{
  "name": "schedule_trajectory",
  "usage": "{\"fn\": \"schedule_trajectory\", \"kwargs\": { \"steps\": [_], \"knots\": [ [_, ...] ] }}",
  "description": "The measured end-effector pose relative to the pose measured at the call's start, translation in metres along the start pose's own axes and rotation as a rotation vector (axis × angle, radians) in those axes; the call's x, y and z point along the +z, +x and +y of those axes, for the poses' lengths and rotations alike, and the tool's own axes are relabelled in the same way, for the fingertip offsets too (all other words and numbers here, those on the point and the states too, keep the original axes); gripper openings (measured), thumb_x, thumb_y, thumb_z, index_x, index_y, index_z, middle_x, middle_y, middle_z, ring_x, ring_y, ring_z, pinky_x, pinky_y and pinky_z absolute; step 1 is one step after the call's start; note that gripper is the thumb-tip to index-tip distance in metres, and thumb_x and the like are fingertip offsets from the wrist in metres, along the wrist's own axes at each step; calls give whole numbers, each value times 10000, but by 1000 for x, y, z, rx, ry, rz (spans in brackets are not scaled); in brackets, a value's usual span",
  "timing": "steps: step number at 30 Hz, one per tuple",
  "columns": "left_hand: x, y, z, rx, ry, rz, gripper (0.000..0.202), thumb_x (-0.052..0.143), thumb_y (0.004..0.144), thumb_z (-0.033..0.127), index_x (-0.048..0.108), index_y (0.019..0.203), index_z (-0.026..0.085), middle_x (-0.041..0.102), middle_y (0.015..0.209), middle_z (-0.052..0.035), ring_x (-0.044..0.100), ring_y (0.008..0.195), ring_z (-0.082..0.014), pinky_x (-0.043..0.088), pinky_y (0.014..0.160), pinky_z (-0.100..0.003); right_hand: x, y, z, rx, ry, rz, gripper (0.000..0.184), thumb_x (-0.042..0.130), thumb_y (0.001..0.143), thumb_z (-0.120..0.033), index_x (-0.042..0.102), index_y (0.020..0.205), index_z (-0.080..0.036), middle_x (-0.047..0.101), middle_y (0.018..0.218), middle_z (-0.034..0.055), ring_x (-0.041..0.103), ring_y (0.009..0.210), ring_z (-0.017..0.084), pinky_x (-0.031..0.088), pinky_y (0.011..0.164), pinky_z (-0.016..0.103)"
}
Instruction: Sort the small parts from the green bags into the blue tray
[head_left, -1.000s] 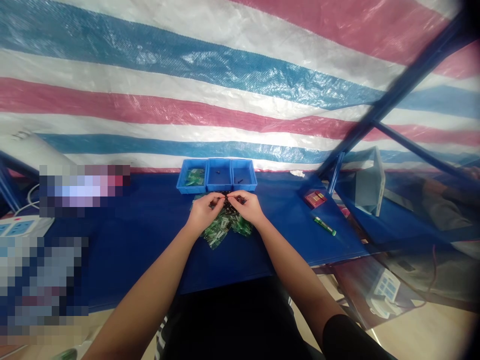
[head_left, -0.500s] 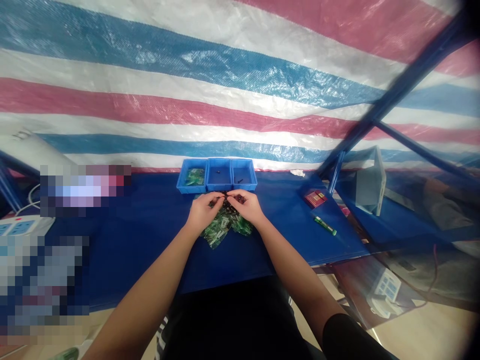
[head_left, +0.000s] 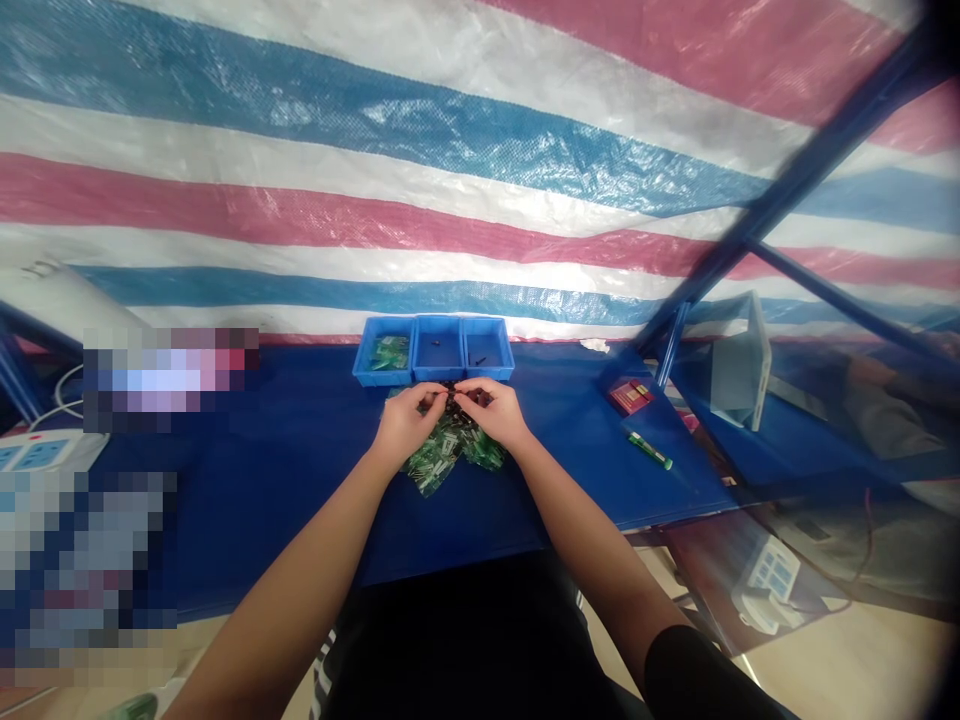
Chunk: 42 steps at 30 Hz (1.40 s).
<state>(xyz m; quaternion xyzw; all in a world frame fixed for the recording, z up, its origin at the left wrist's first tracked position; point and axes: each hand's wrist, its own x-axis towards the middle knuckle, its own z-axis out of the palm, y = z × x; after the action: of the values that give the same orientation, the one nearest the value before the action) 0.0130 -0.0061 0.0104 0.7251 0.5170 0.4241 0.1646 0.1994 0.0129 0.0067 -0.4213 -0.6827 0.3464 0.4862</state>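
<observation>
My left hand (head_left: 409, 420) and my right hand (head_left: 493, 410) meet fingertip to fingertip over a heap of small green plastic packets (head_left: 439, 460). Both are closed in a pinch. Whatever sits between the fingertips is small and dark, too small to name. Dark little parts lie among the packets under my fingers. Just beyond my hands stand three joined blue bins: the left bin (head_left: 361, 370) holds green packets, the middle bin (head_left: 439, 362) has a tiny dark piece, and the right bin (head_left: 495, 362) contains a few dark pieces.
On the blue table (head_left: 285, 480), a red box (head_left: 630, 396) and a green tube (head_left: 650, 451) lie to the right. A blue metal frame post (head_left: 673, 345) rises there. A white power strip (head_left: 45, 455) is at far left. Striped sheeting (head_left: 450, 220) hangs behind.
</observation>
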Motion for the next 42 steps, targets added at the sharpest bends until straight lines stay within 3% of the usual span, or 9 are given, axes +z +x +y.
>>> {"fn": "schedule_trajectory", "kwargs": {
  "steps": [11,20,24,28,35,42],
  "knots": [
    [3,-1,-2,32,-37,-1,185,601,870,343,704,941,207,621,678,12,584,643,-125,444,571,-218,0,0,-1,1,58,-2,238,674,817,-390,739,986,-236,715,913,50,625,706,163,481,588,290],
    [3,0,-1,134,-53,-6,185,608,888,347,720,960,218,666,724,-4,600,690,-140,474,671,-258,2,1,-4,30,214,3,263,699,799,-379,718,1009,-221,711,895,46,661,767,172,525,641,290],
    [3,-1,-1,82,-44,5,271,618,884,382,696,1099,236,663,721,4,588,668,-143,473,641,-258,3,0,-3,54,271,-31,280,709,790,-404,707,1008,-228,712,921,51,675,792,181,560,693,312],
    [2,0,-1,133,-44,-2,313,599,902,378,681,1184,271,682,744,3,596,696,-148,490,709,-278,2,0,1,79,291,-55,288,713,788,-435,702,993,-233,723,940,56,687,820,193,577,718,330],
    [0,1,-1,106,10,11,251,596,900,410,726,1032,241,682,754,-13,613,727,-160,490,691,-272,2,2,1,76,305,-79,313,733,776,-435,711,1021,-242,737,958,60,696,828,204,580,732,350],
    [1,1,-2,81,5,29,251,612,888,428,725,986,227,683,754,-17,617,723,-160,487,653,-262,0,2,-2,100,212,13,292,734,768,-442,737,958,-221,738,898,59,679,774,194,560,684,324]
  ]
}}
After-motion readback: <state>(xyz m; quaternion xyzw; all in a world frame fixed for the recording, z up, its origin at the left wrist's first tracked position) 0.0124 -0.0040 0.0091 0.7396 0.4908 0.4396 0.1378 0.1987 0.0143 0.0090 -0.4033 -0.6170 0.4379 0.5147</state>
